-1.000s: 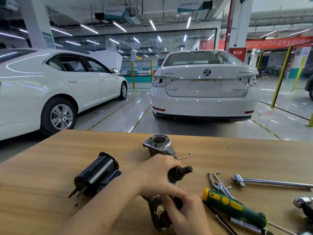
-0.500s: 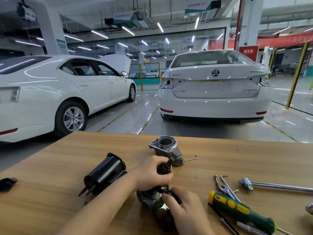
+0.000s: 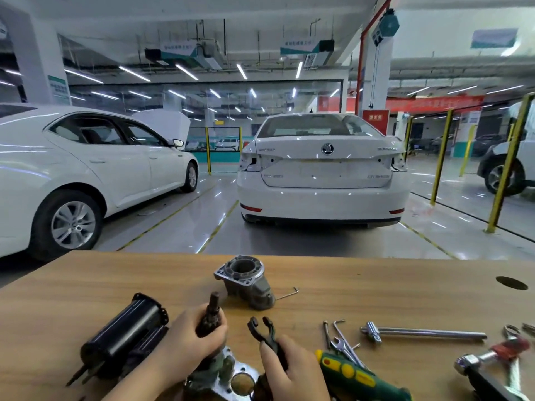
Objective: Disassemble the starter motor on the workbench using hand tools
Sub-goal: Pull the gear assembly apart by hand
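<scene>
starter motor lies in pieces on the table [image 3: 86, 287]. black shift fork [image 3: 262, 331], half a second ago still buried in the assembly, is now out and pinched in the right hand [image 3: 292, 371]. left hand [image 3: 194, 340] wraps the pinion shaft [image 3: 212, 311], upright over the metal bracket plate [image 3: 240, 377]. nose housing [image 3: 246, 282] and black motor body [image 3: 127, 334] sit apart. judgement: fork freed, shaft likely lifts out next.

matt wood-grain workbench [image 3: 86, 299], glossy black motor casing [image 3: 124, 334], dull cast-metal housing [image 3: 246, 282], shiny chrome wrench [image 3: 422, 333]
</scene>
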